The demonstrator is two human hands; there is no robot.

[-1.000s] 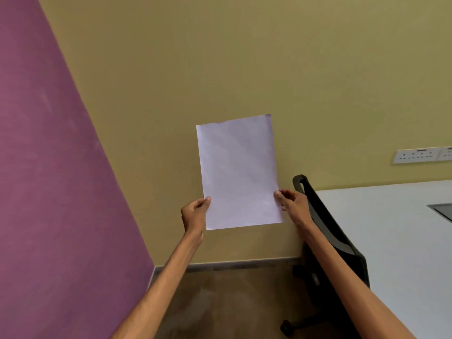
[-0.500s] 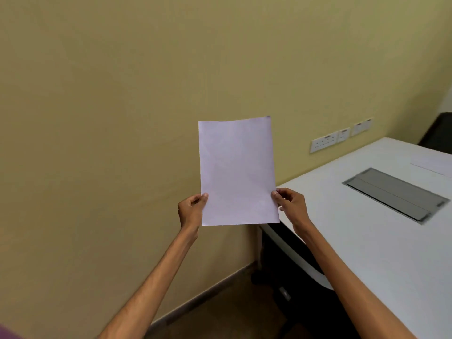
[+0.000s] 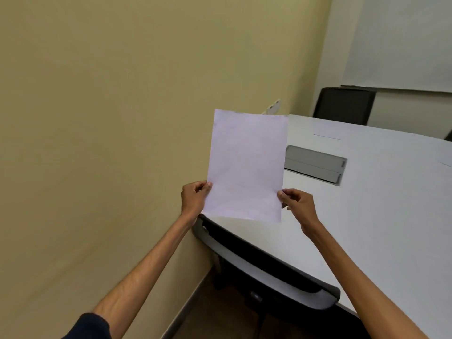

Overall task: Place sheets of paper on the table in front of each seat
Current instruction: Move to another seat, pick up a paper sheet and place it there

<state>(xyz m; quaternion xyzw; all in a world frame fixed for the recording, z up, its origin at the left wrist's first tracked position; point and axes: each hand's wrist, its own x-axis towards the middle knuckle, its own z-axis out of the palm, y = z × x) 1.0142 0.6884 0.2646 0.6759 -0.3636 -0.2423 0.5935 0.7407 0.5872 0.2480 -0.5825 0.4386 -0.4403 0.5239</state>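
In the head view, your left hand (image 3: 194, 199) and your right hand (image 3: 297, 204) each pinch a lower side edge of the blank white paper sheet (image 3: 247, 165). You hold it upright over the near corner of the white table (image 3: 379, 204). At 1 o'clock from it, another white sheet (image 3: 327, 133) lies flat before the black chair (image 3: 342, 105).

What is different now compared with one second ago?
The view swung right: the purple wall is gone; the table and a far chair came in. The held sheet now appears over the table's near edge. The left hand and right hand pinch its sides as before.
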